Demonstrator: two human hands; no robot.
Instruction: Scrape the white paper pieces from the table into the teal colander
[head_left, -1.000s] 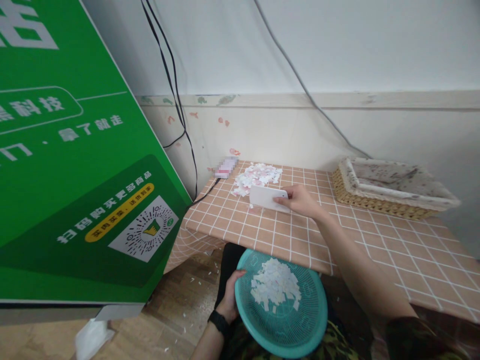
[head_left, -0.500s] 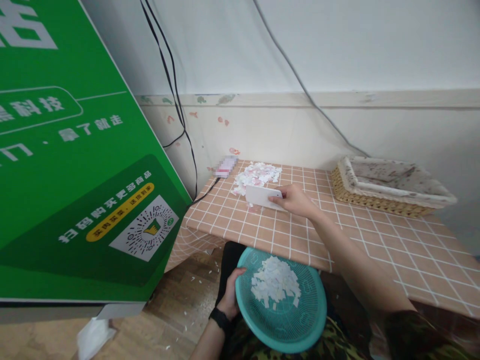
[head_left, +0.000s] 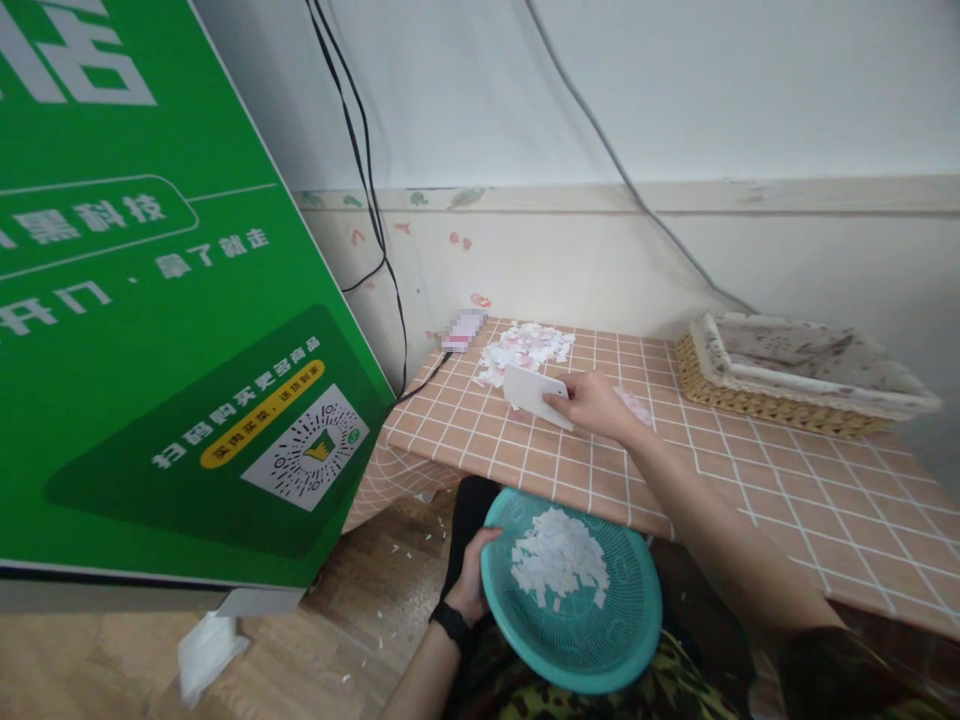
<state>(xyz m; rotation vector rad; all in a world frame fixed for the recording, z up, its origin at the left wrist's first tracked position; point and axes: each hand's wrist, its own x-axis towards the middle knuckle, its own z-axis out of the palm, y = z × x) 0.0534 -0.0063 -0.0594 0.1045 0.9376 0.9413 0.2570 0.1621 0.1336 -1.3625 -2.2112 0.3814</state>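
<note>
My right hand pinches the corner of a flat white plastic scraper, which stands tilted on the tabletop. Just beyond its far edge lies a loose heap of white and pinkish paper scraps. A few pinkish scraps lie to the right of that hand, partly hidden behind it. My left hand, with a black band on its wrist, grips the left rim of a round teal plastic colander below the table's front edge. Inside the colander rests a pile of small white paper pieces.
A wicker basket with cloth lining stands at the table's right rear. The table has a brown checked cloth. A large green panel rises on the left. Black cables hang by the wall. A white bag lies on the floor.
The view has shifted slightly left. The scraper has turned a little in my right hand, its near end lower toward me. Pinkish scraps now show right of that hand. My left hand keeps hold of the colander.
</note>
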